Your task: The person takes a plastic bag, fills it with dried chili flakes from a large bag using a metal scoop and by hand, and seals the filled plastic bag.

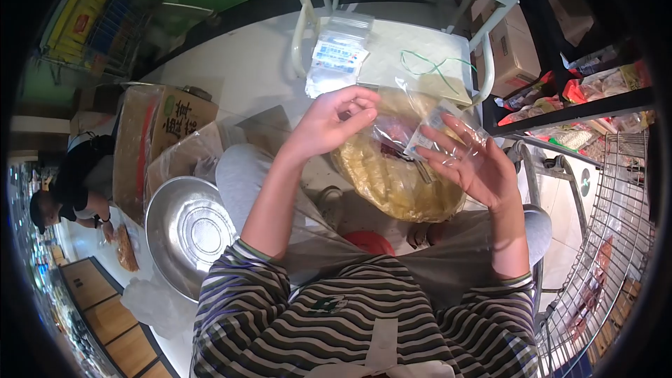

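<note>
My right hand has its fingers spread behind a thin clear plastic bag with printing on it, which hangs on the fingers. My left hand is up beside it with curled fingers and the thumb apart from them; nothing shows in its grasp. Below both hands, between my knees, stands a large yellow plastic sack, its contents hard to make out through glare. Just ahead, a stack of clear printed bags lies on the low shelf of a white stand.
A green string lies on the stand. At my left are a metal basin and a cardboard box; farther left a person handles a bag of brown food. A wire cart and shelves of packages are right.
</note>
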Action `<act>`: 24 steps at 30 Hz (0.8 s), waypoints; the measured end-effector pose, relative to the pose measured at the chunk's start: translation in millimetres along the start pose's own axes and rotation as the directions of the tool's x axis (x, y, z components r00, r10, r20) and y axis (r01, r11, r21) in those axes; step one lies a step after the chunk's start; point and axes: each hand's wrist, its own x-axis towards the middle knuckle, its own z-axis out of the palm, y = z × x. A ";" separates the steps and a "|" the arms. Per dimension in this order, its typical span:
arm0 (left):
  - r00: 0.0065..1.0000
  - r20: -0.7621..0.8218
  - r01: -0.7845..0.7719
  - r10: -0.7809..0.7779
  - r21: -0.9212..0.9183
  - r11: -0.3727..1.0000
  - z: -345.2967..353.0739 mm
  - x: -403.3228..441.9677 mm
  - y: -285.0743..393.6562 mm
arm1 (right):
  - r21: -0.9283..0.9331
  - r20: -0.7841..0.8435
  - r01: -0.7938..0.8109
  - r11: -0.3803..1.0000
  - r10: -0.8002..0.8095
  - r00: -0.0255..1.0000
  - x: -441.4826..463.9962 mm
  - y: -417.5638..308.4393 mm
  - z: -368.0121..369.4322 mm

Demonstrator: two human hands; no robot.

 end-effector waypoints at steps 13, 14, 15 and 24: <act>0.986 -0.090 0.136 -0.141 -0.058 0.989 2.7 1.7 -7.3 | -0.048 0.070 0.000 0.999 0.004 0.998 3.8 0.1 0.6; 0.989 -0.092 0.111 -0.113 -0.027 0.993 4.0 1.6 -7.2 | -0.032 0.075 0.002 0.999 0.001 0.997 3.9 0.2 0.0; 0.992 -0.094 0.086 -0.085 0.004 0.996 5.0 1.4 -6.9 | -0.016 0.079 0.004 1.000 -0.003 0.997 4.1 0.4 -0.4; 0.904 -0.054 -0.187 0.423 0.841 0.507 5.9 -2.3 3.3 | -0.085 -0.061 0.019 0.996 -0.024 0.998 7.1 7.4 0.8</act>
